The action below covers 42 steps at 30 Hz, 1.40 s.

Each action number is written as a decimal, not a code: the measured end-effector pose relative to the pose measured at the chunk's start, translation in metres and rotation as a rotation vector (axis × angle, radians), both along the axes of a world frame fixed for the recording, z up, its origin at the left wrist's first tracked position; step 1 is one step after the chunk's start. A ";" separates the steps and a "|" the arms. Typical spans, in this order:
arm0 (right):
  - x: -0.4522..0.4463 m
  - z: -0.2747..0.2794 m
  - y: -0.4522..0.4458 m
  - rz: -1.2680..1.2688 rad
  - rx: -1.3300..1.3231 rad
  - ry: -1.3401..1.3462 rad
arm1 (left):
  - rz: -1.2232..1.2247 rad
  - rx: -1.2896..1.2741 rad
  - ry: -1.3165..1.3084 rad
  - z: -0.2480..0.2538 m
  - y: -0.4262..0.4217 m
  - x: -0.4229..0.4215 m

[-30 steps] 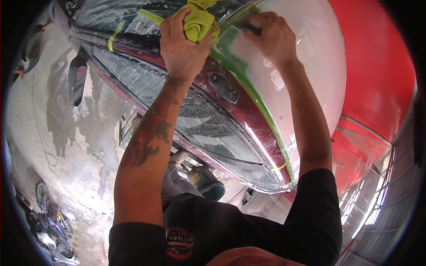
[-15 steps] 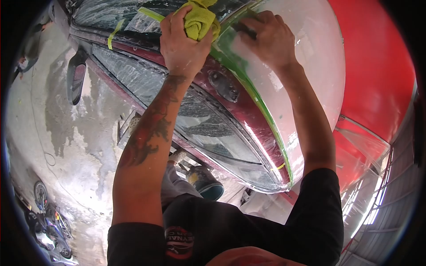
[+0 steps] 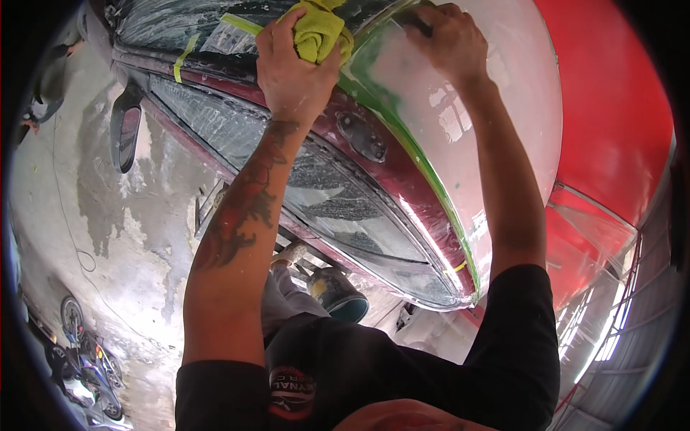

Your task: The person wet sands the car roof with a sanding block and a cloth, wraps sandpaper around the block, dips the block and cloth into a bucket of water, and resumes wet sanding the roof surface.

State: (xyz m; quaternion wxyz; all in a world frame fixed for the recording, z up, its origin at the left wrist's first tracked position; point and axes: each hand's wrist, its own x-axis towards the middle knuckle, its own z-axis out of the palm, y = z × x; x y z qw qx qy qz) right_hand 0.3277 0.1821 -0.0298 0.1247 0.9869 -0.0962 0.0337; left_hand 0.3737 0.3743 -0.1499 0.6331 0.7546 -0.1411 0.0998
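Note:
My left hand (image 3: 293,85) is closed around a bunched yellow-green cloth (image 3: 320,34), at the top edge of the car's dusty windscreen. To its right, my right hand (image 3: 456,47) has its fingers curled over a dark pad (image 3: 417,21), whose exact kind I cannot make out. The pad rests on or just above the whitish car roof (image 3: 507,136), near the roof's front edge. A green band (image 3: 402,126) runs along the roof's side edge, with smeared green patches beside it. Dark red trim (image 3: 345,133) with an oval dull patch borders the side windows.
A side mirror (image 3: 127,129) juts out at left. Below the car stands a bucket (image 3: 339,294) near my feet. A motorbike (image 3: 90,366) is at lower left, and another person (image 3: 49,93) at the far left. A large red surface (image 3: 611,108) rises beyond the roof.
My right hand has moved slightly up and to the right over the roof, with the dark pad. My left hand and the cloth stay nearly in place.

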 end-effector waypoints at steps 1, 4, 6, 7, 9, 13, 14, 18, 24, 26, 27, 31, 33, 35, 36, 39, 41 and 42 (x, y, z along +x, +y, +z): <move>-0.004 -0.002 0.004 0.001 -0.019 0.006 | 0.001 -0.003 -0.002 0.000 -0.001 0.001; -0.025 -0.006 0.047 0.176 0.043 0.040 | -0.008 -0.033 -0.001 -0.001 -0.001 0.001; -0.018 -0.003 0.035 0.136 0.023 0.045 | -0.006 -0.036 -0.046 -0.001 -0.001 0.001; -0.011 -0.002 0.025 0.104 -0.003 0.045 | -0.007 -0.035 -0.053 0.000 -0.001 0.003; -0.010 -0.002 0.030 0.089 0.011 -0.057 | -0.006 -0.003 0.016 -0.001 0.000 0.000; -0.013 -0.003 0.038 0.104 -0.048 0.070 | -0.007 -0.014 -0.001 -0.002 -0.001 0.000; -0.013 -0.005 0.032 0.110 -0.064 0.050 | -0.013 -0.006 0.018 -0.001 0.000 -0.002; -0.006 -0.005 0.017 0.012 -0.057 0.010 | -0.014 0.014 0.007 -0.005 -0.001 0.002; -0.025 -0.013 0.025 0.060 0.005 0.012 | -0.014 0.009 -0.011 -0.006 -0.001 0.002; -0.003 -0.015 -0.025 -0.136 -0.054 -0.014 | -0.032 0.002 -0.002 -0.004 0.000 0.002; 0.002 -0.010 -0.033 -0.159 0.019 -0.061 | -0.042 -0.007 0.015 -0.003 0.000 0.001; -0.023 -0.023 0.018 0.026 0.051 -0.019 | -0.033 0.008 0.040 -0.001 -0.001 0.002; -0.030 -0.014 0.042 0.096 0.067 -0.017 | -0.046 -0.004 0.035 0.000 0.001 0.002; -0.023 -0.011 0.023 0.086 0.002 0.000 | -0.055 0.005 0.037 0.001 0.002 0.001; -0.011 -0.008 0.000 0.005 0.001 0.027 | -0.057 0.014 0.047 0.002 0.001 0.001; 0.001 -0.003 -0.004 -0.024 -0.020 0.045 | -0.058 0.037 0.034 0.000 0.001 0.002; -0.011 0.002 0.034 0.057 0.020 0.158 | -0.060 0.028 0.026 -0.001 0.001 0.003; -0.014 0.000 0.036 0.088 0.016 0.107 | -0.067 0.026 0.018 -0.001 0.001 0.002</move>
